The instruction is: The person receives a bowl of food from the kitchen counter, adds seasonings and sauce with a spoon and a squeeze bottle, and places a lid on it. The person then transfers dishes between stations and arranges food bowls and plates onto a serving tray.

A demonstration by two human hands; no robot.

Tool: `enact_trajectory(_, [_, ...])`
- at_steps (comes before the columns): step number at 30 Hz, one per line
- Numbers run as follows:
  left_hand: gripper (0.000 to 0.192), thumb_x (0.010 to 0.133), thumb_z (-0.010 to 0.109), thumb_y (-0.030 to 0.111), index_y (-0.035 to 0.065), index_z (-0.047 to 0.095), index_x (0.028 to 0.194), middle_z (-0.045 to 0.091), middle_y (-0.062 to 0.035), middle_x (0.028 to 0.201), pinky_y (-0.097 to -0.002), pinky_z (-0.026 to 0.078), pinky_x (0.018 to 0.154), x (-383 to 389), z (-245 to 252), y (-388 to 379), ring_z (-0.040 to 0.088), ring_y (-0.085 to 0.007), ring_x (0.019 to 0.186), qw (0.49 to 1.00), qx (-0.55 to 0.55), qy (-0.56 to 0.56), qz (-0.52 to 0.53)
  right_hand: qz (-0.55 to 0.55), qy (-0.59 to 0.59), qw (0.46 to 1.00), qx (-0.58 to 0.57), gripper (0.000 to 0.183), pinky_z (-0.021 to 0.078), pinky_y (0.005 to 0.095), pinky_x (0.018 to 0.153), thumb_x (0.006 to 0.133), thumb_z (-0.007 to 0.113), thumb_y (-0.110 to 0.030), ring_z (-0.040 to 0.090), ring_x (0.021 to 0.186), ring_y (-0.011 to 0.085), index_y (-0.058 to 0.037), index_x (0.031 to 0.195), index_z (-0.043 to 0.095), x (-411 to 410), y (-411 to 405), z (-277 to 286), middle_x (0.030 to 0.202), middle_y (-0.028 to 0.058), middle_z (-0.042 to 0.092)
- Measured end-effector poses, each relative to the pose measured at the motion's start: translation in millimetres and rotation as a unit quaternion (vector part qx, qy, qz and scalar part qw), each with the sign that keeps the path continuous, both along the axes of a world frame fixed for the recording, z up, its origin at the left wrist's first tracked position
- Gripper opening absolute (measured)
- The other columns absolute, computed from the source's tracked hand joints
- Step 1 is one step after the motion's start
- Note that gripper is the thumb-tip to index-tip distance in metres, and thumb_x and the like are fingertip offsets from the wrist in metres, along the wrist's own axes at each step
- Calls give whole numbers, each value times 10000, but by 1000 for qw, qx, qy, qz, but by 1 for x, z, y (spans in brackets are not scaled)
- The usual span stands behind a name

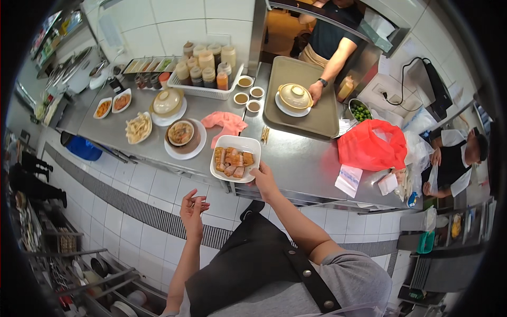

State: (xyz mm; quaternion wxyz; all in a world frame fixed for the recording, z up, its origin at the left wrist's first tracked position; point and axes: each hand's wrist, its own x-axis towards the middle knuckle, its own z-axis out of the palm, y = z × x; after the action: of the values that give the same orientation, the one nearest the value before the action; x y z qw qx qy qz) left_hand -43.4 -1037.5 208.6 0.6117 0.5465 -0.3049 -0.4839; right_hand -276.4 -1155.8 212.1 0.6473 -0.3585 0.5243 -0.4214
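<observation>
My right hand (263,180) grips the near right corner of a white square dish (218,174) that holds chunks of roasted meat (233,160). The dish is at the steel counter's front edge. My left hand (194,214) hangs in the air left of it, fingers apart and holding nothing. Behind the dish lies a crumpled pink cloth (225,122). To its left, a small pot of food (181,132) stands on a white plate (201,148). A lidded clay pot (167,102) stands on another plate behind that. Four small sauce cups, several sauce bottles (206,59) and a brown tray (321,128) are farther back.
Across the pass window a person's hand (315,92) touches a lidded pot (295,96) on the tray. A red plastic bag (370,146) and a bowl of green citrus fruit (360,112) are at right. Another person (451,158) stands beyond the counter's right end. Bowls of food (138,127) stand left.
</observation>
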Motion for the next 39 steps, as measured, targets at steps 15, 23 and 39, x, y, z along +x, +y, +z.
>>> enact_trajectory(15, [429,1037,559,240,10,482,1391,649,-153,1141,-340,597,799,37,-21,157,703,-230,933,983,132,111,66,251,55,966,1,372,501,277,533,889,513,-99,602,634,126,7,1241,574,99,93,-19,846,80,648])
enact_trajectory(23, [619,886,531,-30,-83,290,1454,633,-244,1186,-377,644,788,48,11,94,726,-321,964,971,76,228,20,322,56,945,-31,418,499,267,525,894,482,-124,590,645,111,-25,1287,586,85,57,-2,829,45,632])
enact_trajectory(39, [544,763,515,-60,-109,430,1298,628,-251,1179,-386,676,741,-21,-23,-4,717,-383,952,942,153,296,41,245,-26,969,26,348,509,259,684,1058,506,-351,579,726,93,-73,1243,606,-18,-37,-61,841,15,610])
